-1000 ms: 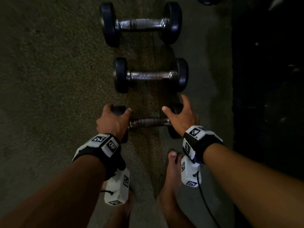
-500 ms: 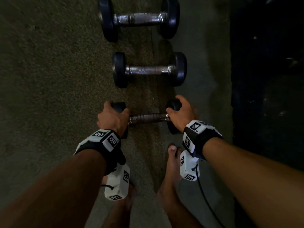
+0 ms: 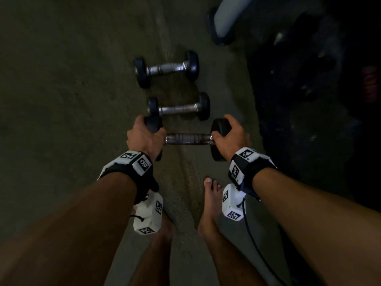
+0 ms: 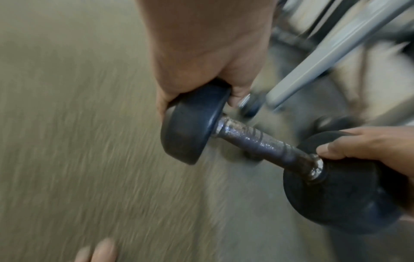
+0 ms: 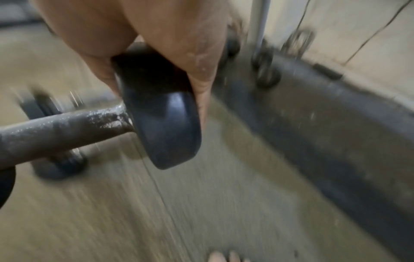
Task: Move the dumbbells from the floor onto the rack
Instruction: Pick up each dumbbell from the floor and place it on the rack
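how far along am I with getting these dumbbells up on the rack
Early, going by these views. Done: no dumbbell shows on a rack here. In hand: your left hand and right hand each grip a head of the nearest dumbbell, apparently clear of the floor. Left: the middle dumbbell and the far dumbbell lie on the floor.

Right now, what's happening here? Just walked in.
A barefoot person is picking up a dumbbell with both hands. The left hand grips one black end weight and the right hand grips the other, leaving the metal bar bare between them. It looks lifted clear of the floor. Two more dumbbells lie on the floor ahead. A grey metal frame, possibly the rack, stands nearby.
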The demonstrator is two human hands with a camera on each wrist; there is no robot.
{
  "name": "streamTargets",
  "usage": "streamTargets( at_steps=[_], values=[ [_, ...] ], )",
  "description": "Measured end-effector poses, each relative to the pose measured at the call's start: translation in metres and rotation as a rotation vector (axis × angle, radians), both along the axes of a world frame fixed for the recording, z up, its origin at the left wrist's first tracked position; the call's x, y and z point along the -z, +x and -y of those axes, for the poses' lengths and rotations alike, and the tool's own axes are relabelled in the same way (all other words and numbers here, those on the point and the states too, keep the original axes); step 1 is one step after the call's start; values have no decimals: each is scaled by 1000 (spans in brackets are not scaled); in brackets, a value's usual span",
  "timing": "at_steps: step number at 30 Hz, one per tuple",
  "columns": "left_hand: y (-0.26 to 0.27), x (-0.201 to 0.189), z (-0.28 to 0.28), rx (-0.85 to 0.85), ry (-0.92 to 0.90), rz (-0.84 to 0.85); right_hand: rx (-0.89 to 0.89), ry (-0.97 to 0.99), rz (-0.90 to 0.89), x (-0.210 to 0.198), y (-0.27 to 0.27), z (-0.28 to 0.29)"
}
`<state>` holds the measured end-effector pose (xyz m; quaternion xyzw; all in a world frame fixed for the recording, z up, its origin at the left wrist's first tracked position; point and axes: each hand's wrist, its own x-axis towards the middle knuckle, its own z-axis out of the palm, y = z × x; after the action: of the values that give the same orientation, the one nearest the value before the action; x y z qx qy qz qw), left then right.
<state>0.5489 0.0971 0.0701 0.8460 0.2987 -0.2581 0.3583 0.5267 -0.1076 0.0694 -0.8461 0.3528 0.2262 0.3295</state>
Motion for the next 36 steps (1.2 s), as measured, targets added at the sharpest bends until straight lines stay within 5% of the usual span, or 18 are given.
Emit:
streamTargets(
  at_steps=[8, 16, 20, 28, 36],
  values=[
    [76, -294, 22, 47, -42, 385, 1, -62, 330, -297, 68, 20],
    [122, -611, 51, 54, -65, 1031, 1, -128, 959, -613, 109, 47],
    [106, -741, 57, 72, -121, 1296, 28, -183, 1259, -738, 95, 54],
    [85, -898, 48, 109, -224, 1667, 109, -291, 1626, -896, 53, 42],
    [77, -972, 36, 271, -379, 1794, 302, -501, 1735, -958, 10, 17]
  ],
)
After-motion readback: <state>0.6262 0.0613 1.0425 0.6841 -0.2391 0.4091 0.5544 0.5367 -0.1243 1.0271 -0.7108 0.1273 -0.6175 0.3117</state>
